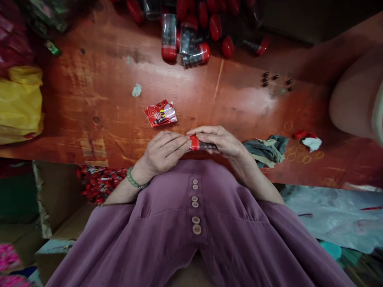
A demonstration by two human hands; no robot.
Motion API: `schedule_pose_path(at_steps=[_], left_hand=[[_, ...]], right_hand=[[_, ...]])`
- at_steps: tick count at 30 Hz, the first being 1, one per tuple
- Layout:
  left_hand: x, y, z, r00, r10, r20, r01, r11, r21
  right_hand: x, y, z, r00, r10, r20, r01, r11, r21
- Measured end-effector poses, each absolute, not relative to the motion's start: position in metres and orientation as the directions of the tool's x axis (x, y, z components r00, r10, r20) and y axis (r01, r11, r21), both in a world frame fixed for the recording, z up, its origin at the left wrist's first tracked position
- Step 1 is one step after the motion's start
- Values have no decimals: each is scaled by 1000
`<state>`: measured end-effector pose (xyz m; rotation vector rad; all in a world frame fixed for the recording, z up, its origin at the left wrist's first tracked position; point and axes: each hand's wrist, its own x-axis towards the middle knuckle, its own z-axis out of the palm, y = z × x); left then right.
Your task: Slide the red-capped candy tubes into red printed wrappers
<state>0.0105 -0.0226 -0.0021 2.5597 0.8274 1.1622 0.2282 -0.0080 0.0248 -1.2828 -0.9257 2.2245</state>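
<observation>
Close to my body, at the table's front edge, both hands meet on a small clear plastic bottle with a red cap and dark contents. My left hand has its fingers closed at the red cap end. Around the clear body, the fingers of my right hand are wrapped. The bottle lies sideways, and the fingers partly cover it. Just beyond my left hand, a small stack of red printed labels rests on the table.
Several similar red-capped bottles are piled at the back. Dark beads lie to the right, near a large pale bucket. Cloth scraps and rubber bands are at front right. A yellow bag stands left.
</observation>
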Motion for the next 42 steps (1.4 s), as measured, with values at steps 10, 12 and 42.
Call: schedule_pose_path(at_steps=[10,12,42], left_hand=[[10,-19,-6,606,561,564,364,-826,431],[10,-18,-8,592,598,541,370,-798,476],[54,-25,17,240,738,-631,-589,627,510]], right_hand=[[220,-18,16,-448,650,-615,-118,-724,-679],[216,-21,20,-401,699,-592,-135,-685,-716],[207,-41,18,-231,973,-8,459,102,-882]])
